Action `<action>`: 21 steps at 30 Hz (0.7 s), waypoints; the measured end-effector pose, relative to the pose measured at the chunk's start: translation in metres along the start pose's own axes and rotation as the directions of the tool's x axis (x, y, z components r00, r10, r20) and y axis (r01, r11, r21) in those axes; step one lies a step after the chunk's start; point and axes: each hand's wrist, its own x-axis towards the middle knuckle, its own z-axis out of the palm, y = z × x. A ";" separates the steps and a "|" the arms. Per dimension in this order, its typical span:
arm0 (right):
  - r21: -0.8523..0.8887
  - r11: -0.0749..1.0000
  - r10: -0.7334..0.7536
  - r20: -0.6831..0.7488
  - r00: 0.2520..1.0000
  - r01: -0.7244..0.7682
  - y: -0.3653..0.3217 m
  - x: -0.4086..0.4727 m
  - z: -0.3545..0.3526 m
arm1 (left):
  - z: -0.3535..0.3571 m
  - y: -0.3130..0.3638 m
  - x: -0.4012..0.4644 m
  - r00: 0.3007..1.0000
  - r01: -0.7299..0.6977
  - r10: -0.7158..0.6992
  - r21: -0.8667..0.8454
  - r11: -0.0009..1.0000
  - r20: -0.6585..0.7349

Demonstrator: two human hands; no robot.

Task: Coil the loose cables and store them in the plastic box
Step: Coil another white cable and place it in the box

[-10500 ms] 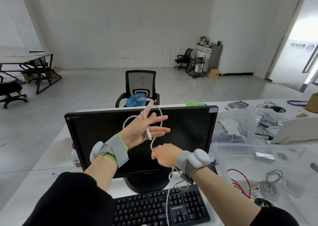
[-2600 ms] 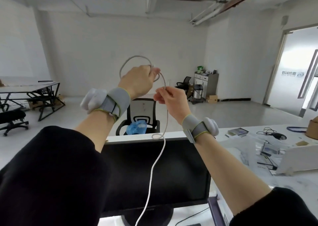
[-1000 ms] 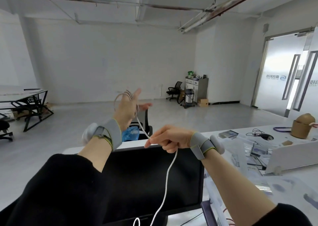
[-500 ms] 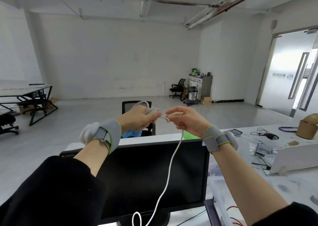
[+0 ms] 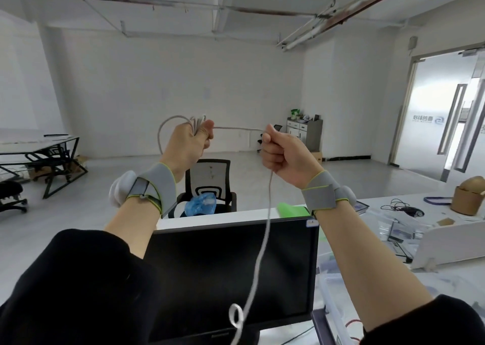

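1. Left hand (image 5: pixel 187 142) is up at head height, gripping a few loops of the white cable (image 5: pixel 263 242).
2. Right hand (image 5: pixel 282 155) is fisted round the same cable, which dangles past the monitor (image 5: pixel 231 273).

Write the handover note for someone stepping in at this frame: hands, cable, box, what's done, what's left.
Left hand: grips the coiled loops of the white cable, raised above the monitor.
Right hand: fist round the same cable, a short span stretched between the hands; the rest hangs down past the monitor with a small kink.
Plastic box: on the desk, lower right.
Done: a few loops.
Left: coil the hanging length, put it in the box.
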 end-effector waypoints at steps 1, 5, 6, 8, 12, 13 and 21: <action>0.055 0.998 0.025 0.026 0.999 -0.026 0.000 0.001 0.002 | -0.001 0.002 0.001 1.000 -0.006 0.006 0.001 1.000 -0.012; 0.020 0.999 0.037 0.048 0.998 -0.038 -0.002 -0.001 0.006 | -0.009 0.008 0.006 0.996 -0.022 0.024 0.027 0.999 -0.086; -0.012 1.000 0.011 0.037 0.999 -0.010 -0.005 -0.002 0.007 | -0.012 0.010 0.008 0.994 -0.023 0.025 0.022 0.999 -0.110; -0.071 0.996 -0.057 -0.005 0.998 0.056 -0.011 -0.002 0.007 | -0.017 0.014 0.010 0.988 -0.033 0.037 0.028 0.999 -0.152; -0.160 0.978 -0.154 -0.138 0.978 0.131 -0.020 -0.003 0.009 | -0.016 0.021 0.012 0.983 -0.045 0.055 0.060 0.997 -0.177; -0.161 0.976 -0.171 -0.156 0.973 0.146 -0.020 -0.003 0.010 | -0.013 0.021 0.011 0.986 -0.030 0.039 0.055 0.998 -0.163; -0.379 0.911 -0.331 -0.434 0.838 0.163 -0.002 -0.001 -0.003 | -0.010 0.019 -0.021 0.738 0.317 -0.112 -0.196 0.928 0.665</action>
